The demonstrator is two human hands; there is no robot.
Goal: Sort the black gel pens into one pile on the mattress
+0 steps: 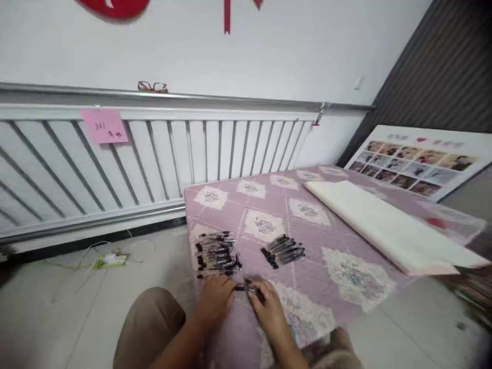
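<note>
My left hand (217, 297) is closed at the near left edge of the cloth-covered table, its fingers around a pen (240, 288) whose dark end sticks out to the right. Just beside it, my right hand (268, 306) pinches a dark piece at that end of the pen; whether this is a cap or part of the pen I cannot tell. Beyond my left hand lies a row of black-ended clear pens (215, 253), side by side. A second pile of pens (283, 250) rests further right, lying at a slant.
The purple patterned tablecloth (265, 197) covers the table. A folded white sheet (369, 220) lies on its right side, near a leaning photo board (418, 161). A white radiator (215, 143) runs behind. Eyeglasses (152, 87) rest on the pipe above; a power strip (112, 259) with cables lies on the floor.
</note>
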